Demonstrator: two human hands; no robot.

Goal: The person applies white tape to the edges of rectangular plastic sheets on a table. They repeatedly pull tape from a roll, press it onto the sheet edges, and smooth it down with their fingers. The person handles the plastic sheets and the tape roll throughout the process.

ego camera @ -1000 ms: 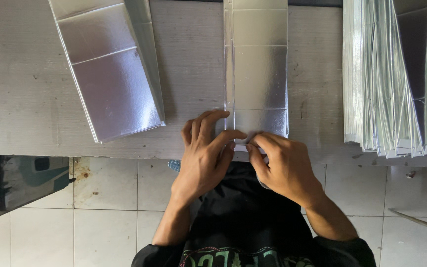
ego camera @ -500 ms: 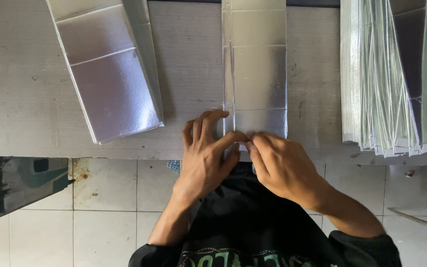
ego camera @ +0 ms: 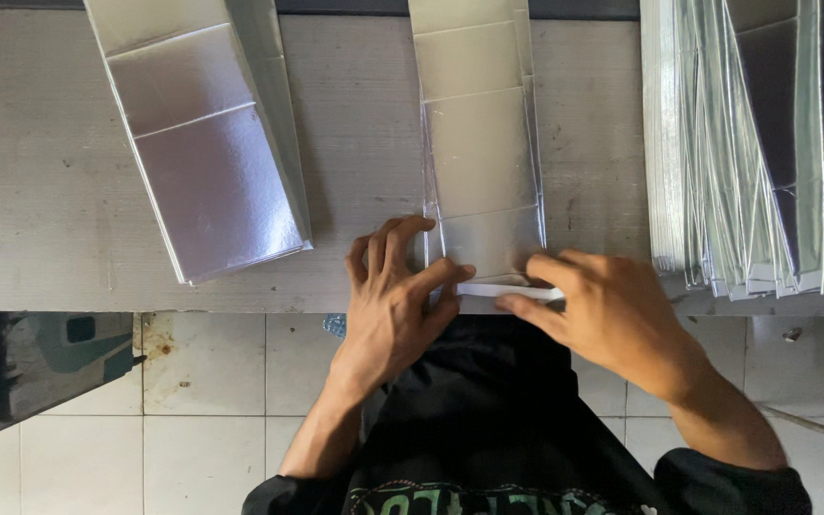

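Grey, scuffed bench (ego camera: 40,191) is carrying a silver foil-faced carton blank (ego camera: 479,153) lying flat at its near edge. Left hand (ego camera: 388,305), fingers spread, is pinning the blank's corner so it cannot slide, while right hand (ego camera: 612,315) is pinching a white strip (ego camera: 507,291) along the bottom flap.

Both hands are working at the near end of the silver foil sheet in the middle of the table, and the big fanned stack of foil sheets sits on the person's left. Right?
Not quite. In the head view the fanned stack lies on the person's right, not the left. The rest holds: left hand and right hand are both at the near end of the middle foil sheet.
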